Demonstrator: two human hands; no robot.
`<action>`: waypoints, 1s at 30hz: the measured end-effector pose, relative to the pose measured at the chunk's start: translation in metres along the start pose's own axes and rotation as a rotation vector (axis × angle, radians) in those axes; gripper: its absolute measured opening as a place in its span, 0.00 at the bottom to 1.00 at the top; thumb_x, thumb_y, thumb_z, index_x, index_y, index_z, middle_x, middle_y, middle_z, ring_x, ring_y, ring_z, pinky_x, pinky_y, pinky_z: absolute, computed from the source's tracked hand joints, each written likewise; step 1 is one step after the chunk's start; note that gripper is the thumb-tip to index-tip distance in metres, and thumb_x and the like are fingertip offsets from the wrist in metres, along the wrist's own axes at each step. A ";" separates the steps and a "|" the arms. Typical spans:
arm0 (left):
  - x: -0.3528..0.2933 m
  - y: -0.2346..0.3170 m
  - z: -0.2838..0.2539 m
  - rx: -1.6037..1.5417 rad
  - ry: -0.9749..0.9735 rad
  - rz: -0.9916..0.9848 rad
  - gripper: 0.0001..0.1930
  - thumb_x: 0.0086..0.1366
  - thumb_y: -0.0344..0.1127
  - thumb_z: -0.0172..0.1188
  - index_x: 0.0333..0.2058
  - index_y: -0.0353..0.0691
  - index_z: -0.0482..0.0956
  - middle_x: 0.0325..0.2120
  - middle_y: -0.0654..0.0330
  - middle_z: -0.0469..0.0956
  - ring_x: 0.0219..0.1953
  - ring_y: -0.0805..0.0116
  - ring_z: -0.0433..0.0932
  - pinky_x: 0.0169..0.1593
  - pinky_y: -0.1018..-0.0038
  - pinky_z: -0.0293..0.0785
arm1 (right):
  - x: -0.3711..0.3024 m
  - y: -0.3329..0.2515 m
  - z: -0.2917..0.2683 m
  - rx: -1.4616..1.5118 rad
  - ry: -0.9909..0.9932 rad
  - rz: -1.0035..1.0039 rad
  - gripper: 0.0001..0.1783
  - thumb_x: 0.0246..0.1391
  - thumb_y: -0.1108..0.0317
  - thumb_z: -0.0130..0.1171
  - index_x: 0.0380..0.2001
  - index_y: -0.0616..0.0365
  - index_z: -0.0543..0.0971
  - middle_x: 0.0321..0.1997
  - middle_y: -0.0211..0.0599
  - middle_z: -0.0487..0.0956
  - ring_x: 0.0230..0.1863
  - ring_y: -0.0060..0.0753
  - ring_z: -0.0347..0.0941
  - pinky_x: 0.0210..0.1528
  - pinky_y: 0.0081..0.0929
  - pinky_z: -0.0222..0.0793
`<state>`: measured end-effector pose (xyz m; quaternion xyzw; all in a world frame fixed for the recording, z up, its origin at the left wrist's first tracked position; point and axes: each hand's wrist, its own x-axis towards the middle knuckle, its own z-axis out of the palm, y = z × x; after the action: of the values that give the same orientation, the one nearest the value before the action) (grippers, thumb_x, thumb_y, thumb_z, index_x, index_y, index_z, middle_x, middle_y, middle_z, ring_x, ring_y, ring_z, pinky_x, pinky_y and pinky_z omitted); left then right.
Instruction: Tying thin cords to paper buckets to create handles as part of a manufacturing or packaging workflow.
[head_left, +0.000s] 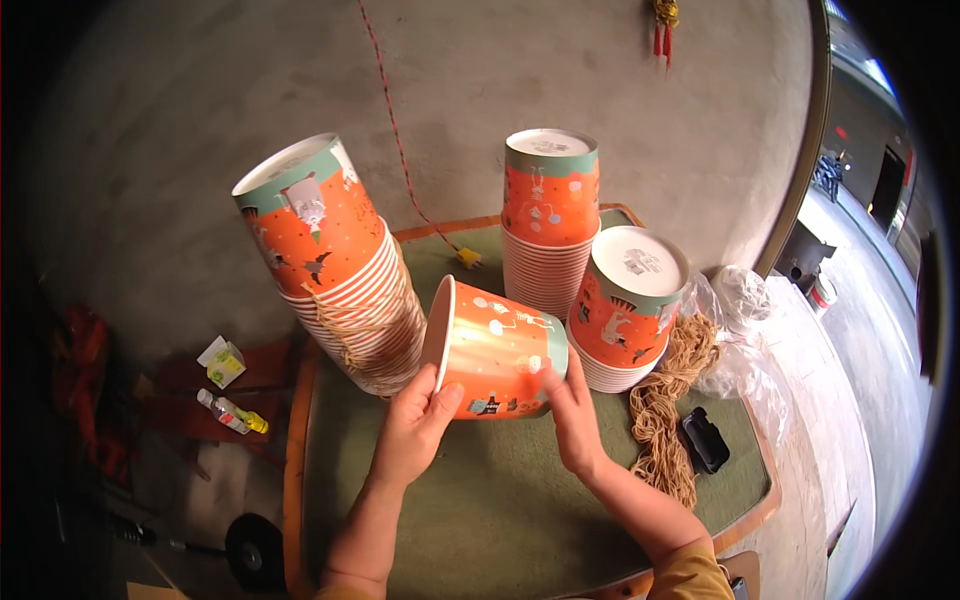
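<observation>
An orange paper bucket (495, 350) is held tipped on its side at the centre of the frame, mouth facing left and pale-green base end right. The left hand (412, 418) pinches its wall near the rim, thumb outside, the other fingers mostly hidden; the right hand (576, 425) clasps the base end, its fingertips partly out of sight. The bucket's far side and most of its inside cannot be seen. It overlaps the twine-tied stack (335, 255) at upper left and covers the foot of the rear stack (550, 200); whether it touches either is unclear. The short stack (628, 300) stands just right of it. Clear plastic (745, 370) blurs the right edge of the table (450, 500), whose near edge is partly cut off by the forearms. Green tabletop shows between the forearms, while twine (665, 430) and a black tray (705, 440) bound the right side.
</observation>
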<state>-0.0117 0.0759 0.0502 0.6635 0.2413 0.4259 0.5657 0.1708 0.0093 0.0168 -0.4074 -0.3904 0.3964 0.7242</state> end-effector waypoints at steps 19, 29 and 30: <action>-0.008 -0.022 0.025 0.134 0.089 0.056 0.11 0.72 0.30 0.49 0.48 0.31 0.72 0.33 0.66 0.76 0.34 0.84 0.68 0.38 0.80 0.68 | -0.003 -0.010 -0.002 -0.560 -0.023 -0.130 0.51 0.53 0.63 0.70 0.71 0.56 0.49 0.70 0.49 0.56 0.71 0.40 0.54 0.69 0.39 0.55; -0.006 0.002 0.000 -0.114 0.112 0.016 0.19 0.70 0.27 0.46 0.57 0.28 0.68 0.50 0.60 0.75 0.51 0.77 0.70 0.58 0.77 0.64 | -0.003 -0.007 0.001 0.114 -0.112 -0.006 0.37 0.64 0.80 0.47 0.72 0.56 0.45 0.72 0.43 0.60 0.67 0.28 0.61 0.64 0.29 0.62; -0.005 0.001 0.000 -0.136 0.114 0.002 0.19 0.69 0.27 0.46 0.58 0.27 0.68 0.51 0.59 0.75 0.51 0.77 0.70 0.58 0.76 0.64 | -0.003 -0.007 0.001 0.110 -0.111 -0.007 0.37 0.64 0.80 0.47 0.72 0.56 0.45 0.72 0.43 0.60 0.67 0.28 0.61 0.64 0.29 0.62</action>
<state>-0.0147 0.0711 0.0499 0.5987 0.2429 0.4791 0.5942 0.1709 0.0043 0.0224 -0.3430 -0.4088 0.4369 0.7241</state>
